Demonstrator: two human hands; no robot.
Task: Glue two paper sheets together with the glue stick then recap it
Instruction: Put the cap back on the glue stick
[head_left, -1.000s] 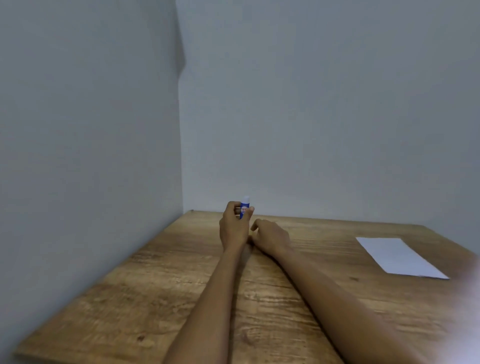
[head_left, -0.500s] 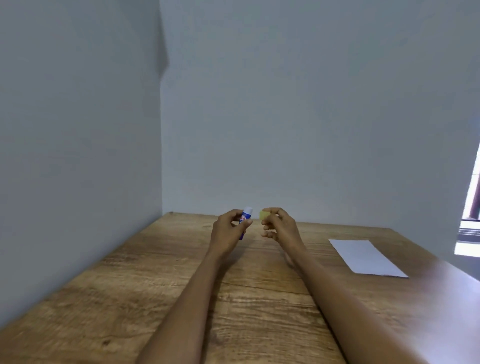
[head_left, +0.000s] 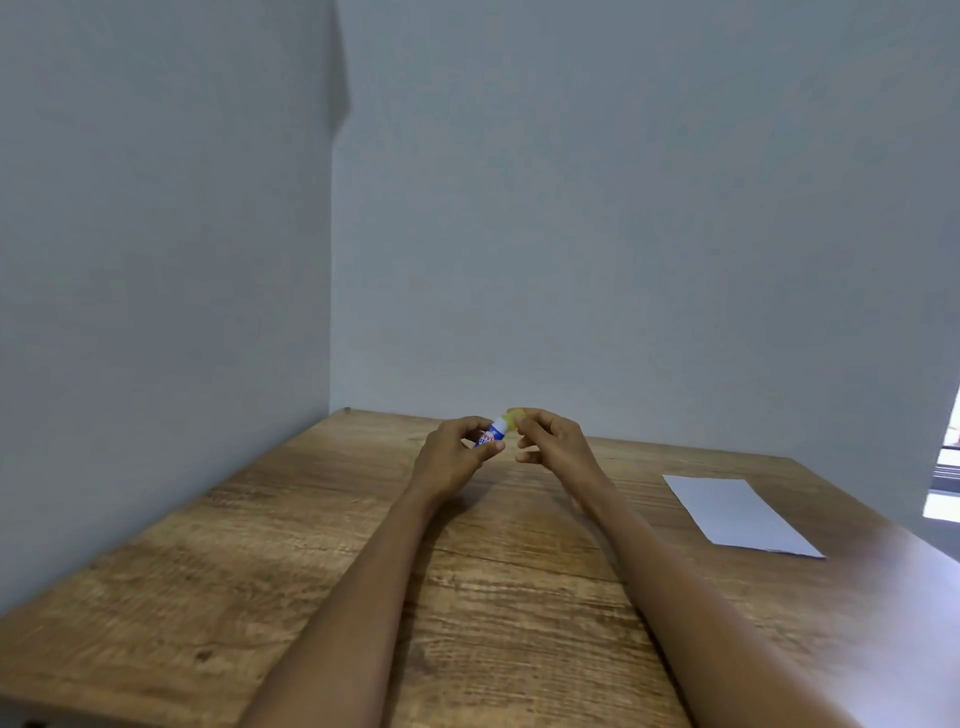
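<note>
A: What's the left hand (head_left: 452, 457) got?

B: The glue stick (head_left: 492, 433), a small round tube, blue and white with a bit of red print. The fingers wrap around its lower part, thumb along the near side, and the tube tilts up and to the right. It's held in the air above the far middle of the table (head_left: 291, 561).

A: And the right hand (head_left: 553, 441)?

B: Thumb and fingertips pinch the cap (head_left: 514, 419), a pale yellow, slightly see-through piece. It sits right at the white upper end of the tube, touching it. Whether it is pushed fully home I can't tell; it's too small here.

A: So both hands are closed on something.

B: Yes, left around the tube, right on the cap, the two hands nearly meeting. Both forearms are bare and reach out from the bottom edge.

A: Where's the paper (head_left: 737, 512)?

B: Well off to the right, flat on the table. Plain white, rectangular, with crisp corners. It looks like one sheet from here; if there are two stacked, the edges don't show it.

A: The table itself?

B: Wood-grain top, brown, with dark streaks and a few knots. It's matte, apart from a soft sheen near the right edge. It fits into a corner of smooth grey walls (head_left: 623, 208).
</note>
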